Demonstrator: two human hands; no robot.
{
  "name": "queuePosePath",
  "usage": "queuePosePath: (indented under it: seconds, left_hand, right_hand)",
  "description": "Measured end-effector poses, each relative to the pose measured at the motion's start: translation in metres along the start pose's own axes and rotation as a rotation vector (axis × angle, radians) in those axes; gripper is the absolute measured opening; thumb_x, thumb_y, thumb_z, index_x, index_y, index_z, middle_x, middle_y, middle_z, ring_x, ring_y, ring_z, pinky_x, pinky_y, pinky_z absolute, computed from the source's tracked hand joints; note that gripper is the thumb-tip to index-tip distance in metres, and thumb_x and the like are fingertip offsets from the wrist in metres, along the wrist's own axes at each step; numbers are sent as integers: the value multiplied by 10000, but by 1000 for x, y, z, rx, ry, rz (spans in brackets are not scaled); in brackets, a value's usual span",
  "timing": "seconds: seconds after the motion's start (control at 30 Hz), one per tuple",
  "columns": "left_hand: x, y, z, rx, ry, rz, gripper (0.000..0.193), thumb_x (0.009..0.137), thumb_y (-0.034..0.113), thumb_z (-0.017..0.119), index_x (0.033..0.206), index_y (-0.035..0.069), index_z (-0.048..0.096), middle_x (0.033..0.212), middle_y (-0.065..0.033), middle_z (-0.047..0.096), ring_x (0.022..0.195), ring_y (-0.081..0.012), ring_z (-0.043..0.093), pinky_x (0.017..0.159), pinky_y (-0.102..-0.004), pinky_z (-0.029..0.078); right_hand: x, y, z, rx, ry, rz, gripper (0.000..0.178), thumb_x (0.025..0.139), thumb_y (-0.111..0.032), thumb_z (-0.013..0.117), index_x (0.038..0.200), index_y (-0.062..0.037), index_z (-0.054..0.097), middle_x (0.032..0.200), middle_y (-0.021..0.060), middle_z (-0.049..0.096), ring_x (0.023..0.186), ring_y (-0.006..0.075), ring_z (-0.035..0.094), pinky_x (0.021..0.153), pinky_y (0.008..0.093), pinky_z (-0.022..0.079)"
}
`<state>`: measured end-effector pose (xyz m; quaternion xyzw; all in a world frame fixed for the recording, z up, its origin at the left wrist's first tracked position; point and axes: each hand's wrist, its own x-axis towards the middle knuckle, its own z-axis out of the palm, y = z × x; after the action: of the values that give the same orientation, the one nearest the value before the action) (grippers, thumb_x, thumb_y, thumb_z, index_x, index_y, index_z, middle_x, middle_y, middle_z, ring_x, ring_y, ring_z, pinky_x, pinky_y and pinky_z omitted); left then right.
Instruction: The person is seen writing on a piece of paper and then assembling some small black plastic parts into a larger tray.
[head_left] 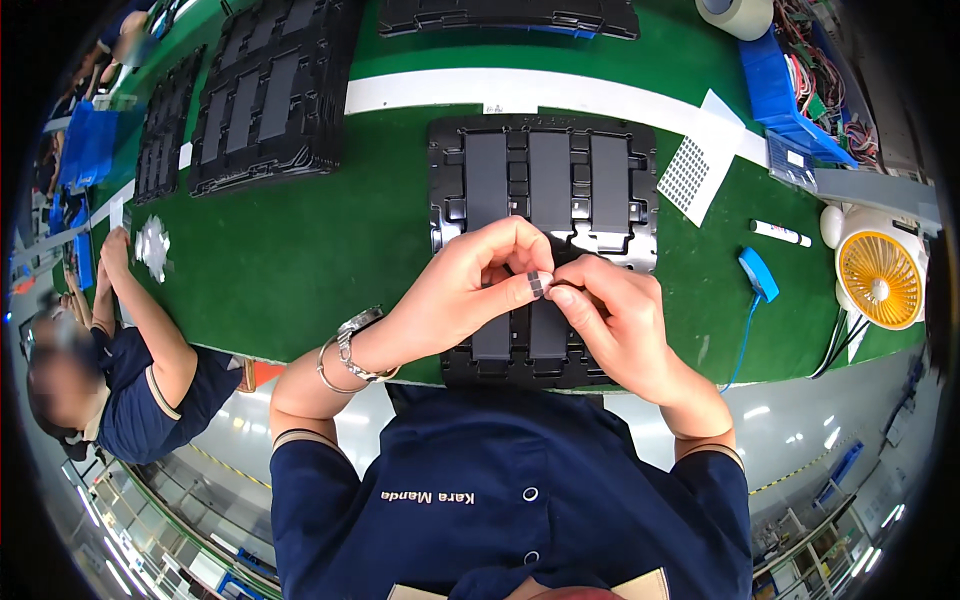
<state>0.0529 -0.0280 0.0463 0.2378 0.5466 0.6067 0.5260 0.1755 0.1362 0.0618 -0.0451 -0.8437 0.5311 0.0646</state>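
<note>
Over the black plastic tray [448, 165] my two hands meet at the fingertips. My left hand [490, 275] is closed in a pinch, with a small strip of dark stickers [537, 284] showing at its thumb tip. The fingers of my right hand [615, 315] are pinched together against the strip's right end; what lies between them is too small to make out. Long dark grey bars [550, 180] run side by side in the tray, which lies flat under both hands and is partly hidden by them. A bracelet and a watch [360, 322] are on my left wrist.
A white sheet of small dark stickers [690, 175] lies right of the tray, near a marker [780, 233], a blue corded piece [758, 275] and a yellow-white fan [880, 280]. Stacked black trays [265, 110] stand left. A blue bin [770, 85] holds wires. A co-worker [140, 370] sits left.
</note>
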Motion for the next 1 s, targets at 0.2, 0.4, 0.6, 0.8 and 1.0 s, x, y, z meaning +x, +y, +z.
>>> queuePosePath:
  seconds: [0.2,0.4,0.6,0.8,1.0]
  left_hand:
    - [0,-5,0,17,3,31,120,957,121,605,994,42,522,956,24,509,866,-41,493,779,-217,447]
    - [-1,-11,-1,9,9,33,89,958,89,586,986,42,516,943,25,497,837,-34,471,752,-211,440]
    - [-2,-13,-2,-1,-12,45,83,960,81,576,990,42,510,940,25,494,829,-32,467,744,-212,443]
    - [-4,-13,-2,-7,-13,40,82,962,83,573,992,41,509,944,23,498,834,-28,478,753,-210,453]
    - [-4,-11,-3,11,-1,53,83,965,91,575,993,42,515,937,28,503,822,-24,485,740,-209,454]
  right_hand:
    - [2,2,6,-71,9,-40,86,882,-83,664,885,-1,636,699,83,599,549,214,591,487,338,454]
    - [4,3,5,-88,-20,-41,78,871,-74,671,861,-2,644,686,76,595,533,195,577,471,320,438]
    - [5,4,5,-100,-37,-55,75,858,-69,682,845,-4,647,658,60,580,508,174,548,458,310,417]
    - [4,8,5,-108,-70,-86,72,864,-67,672,847,-2,647,662,58,579,508,172,543,459,309,414]
    - [4,9,9,32,-60,-18,108,900,-91,651,871,12,650,690,71,599,539,176,567,483,303,430]
